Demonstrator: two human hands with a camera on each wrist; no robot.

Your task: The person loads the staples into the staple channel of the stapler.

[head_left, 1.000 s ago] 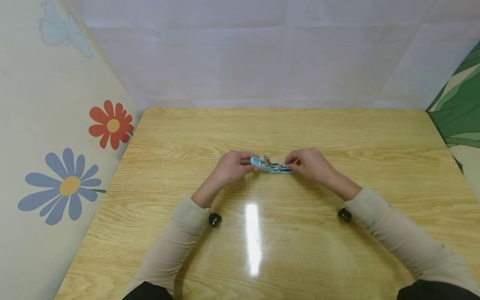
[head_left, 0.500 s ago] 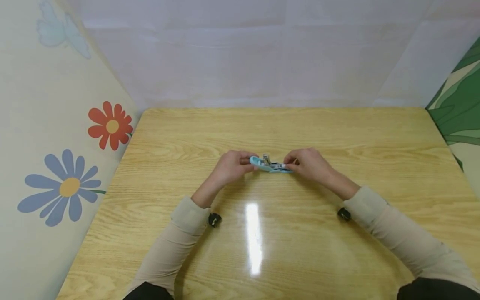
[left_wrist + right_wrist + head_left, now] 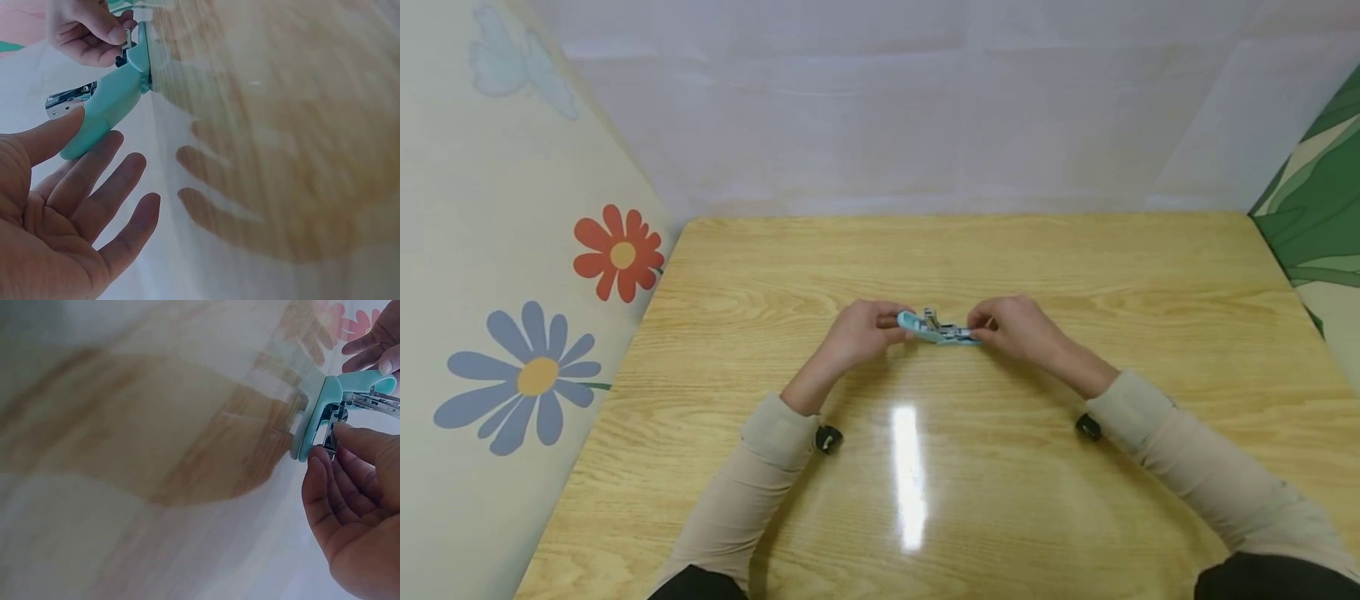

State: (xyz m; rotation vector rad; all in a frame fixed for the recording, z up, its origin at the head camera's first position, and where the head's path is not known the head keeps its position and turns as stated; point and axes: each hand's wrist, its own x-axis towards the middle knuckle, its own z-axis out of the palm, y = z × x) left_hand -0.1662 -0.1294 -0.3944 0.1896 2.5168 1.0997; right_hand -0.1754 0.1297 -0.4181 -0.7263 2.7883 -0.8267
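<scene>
Compared with one second ago, I notice almost no change: both hands and the teal stapler [image 3: 114,99] keep their places, so I judge the fine work inside it continues, without visible progress. The stapler is unfolded near the middle of the table [image 3: 760,267], its metal arm [image 3: 375,403] pointing toward twelve o'clock in the head view. At its nine o'clock, the left hand [image 3: 856,335] pinches one end, the other fingers spread. At three o'clock, the right hand [image 3: 1021,327] pinches narrowly at the inside. Whether a small piece sits between these fingertips, I cannot tell; they cover it.
</scene>
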